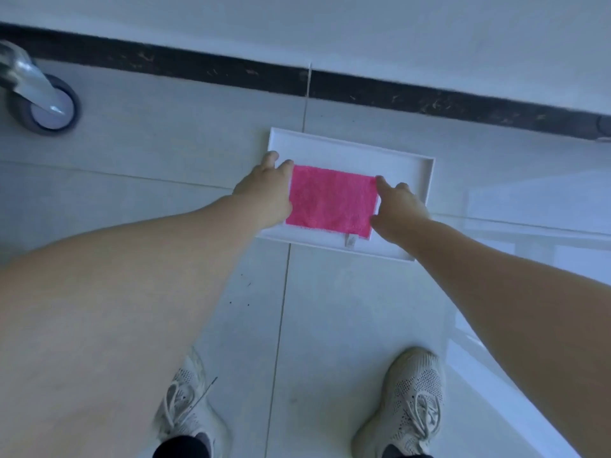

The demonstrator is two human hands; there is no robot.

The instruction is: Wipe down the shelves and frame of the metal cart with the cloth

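1. Pink cloth (332,201) lies flat in a white tray (426,180) on the tiled floor (132,180)
2. Small tag (351,241) at the cloth's near edge; its writing is too blurred to read
3. Left hand (266,190) touches the cloth's left edge, fingers loosely spread, gripping nothing
4. Right hand (398,209) touches the right edge, fingers extended, gripping nothing
5. Cart wheel (49,105) stands far left, well apart from the tray
6. Two pale shoes (410,404) show at the bottom

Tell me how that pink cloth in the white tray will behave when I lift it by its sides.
The pink cloth looks like thin, fuzzy fabric lying flat in the white tray, so it will probably sag between your hands. It is likely light, and its nap should grip rather than slip.
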